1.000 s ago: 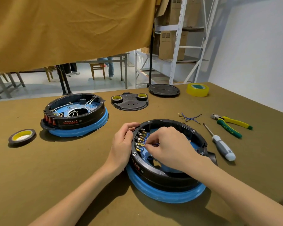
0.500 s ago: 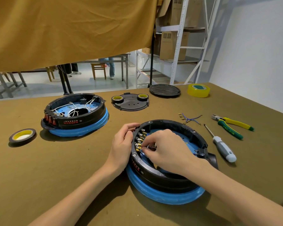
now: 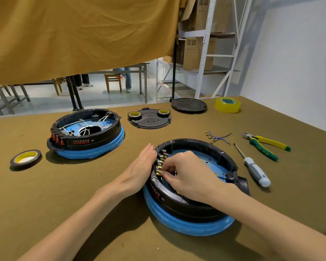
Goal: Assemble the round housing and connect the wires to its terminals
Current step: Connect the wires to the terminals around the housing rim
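Note:
A round black housing point(image 3: 211, 147) on a blue ring point(image 3: 188, 226) sits in front of me. A row of brass terminals point(image 3: 161, 161) lines its left inner wall. My left hand point(image 3: 139, 170) presses flat against the outside of that wall, fingers straight. Inside the housing, my right hand point(image 3: 190, 176) is curled, its fingertips pinching a wire end at the lowest terminals. What it pinches is mostly hidden. A loose bundle of blue wires point(image 3: 217, 137) with brass lugs lies behind the housing.
A second wired housing point(image 3: 87, 134) stands at the left. A black cover plate point(image 3: 151, 120) carries two tape rolls. Another black disc point(image 3: 189, 104), yellow tape point(image 3: 227, 104), dark tape roll point(image 3: 25, 157), screwdriver point(image 3: 254, 167) and pliers point(image 3: 265, 145) lie around.
My left hand's fingers went from curled over the rim to flat against the outer wall. My right hand slid down the terminal row toward me.

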A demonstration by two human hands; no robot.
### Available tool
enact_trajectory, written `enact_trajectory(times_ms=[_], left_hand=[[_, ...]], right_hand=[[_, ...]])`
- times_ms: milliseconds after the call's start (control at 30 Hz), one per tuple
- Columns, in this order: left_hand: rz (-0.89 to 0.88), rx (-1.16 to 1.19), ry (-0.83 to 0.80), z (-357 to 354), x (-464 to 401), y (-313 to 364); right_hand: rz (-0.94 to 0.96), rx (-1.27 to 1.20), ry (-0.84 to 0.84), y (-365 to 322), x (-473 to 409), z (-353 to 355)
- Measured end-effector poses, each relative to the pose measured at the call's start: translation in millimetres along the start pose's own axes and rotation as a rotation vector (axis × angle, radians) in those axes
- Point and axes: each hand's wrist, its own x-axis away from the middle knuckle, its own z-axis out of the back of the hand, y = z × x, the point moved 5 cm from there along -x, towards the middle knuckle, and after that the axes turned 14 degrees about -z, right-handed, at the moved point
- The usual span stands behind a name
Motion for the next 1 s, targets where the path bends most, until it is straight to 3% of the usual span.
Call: enact_trajectory(times_ms=[400, 833, 1000], left_hand=[[-0.02, -0.017, -0.051, 1.1, -2.6, -7.5], [-0.043, 0.058, 0.057, -1.6, -3.9, 0.7], [-0.028, 0.039, 0.03, -2.3, -1.9, -1.1]], right_hand=[[0.029, -0.07, -0.021, 4.6, -8.0, -5.3], [-0.049, -0.154, -0.029, 7.7, -13.2, -7.5], [-0.058, -0.111, -0.015, 4.2, -14.8, -8.8]])
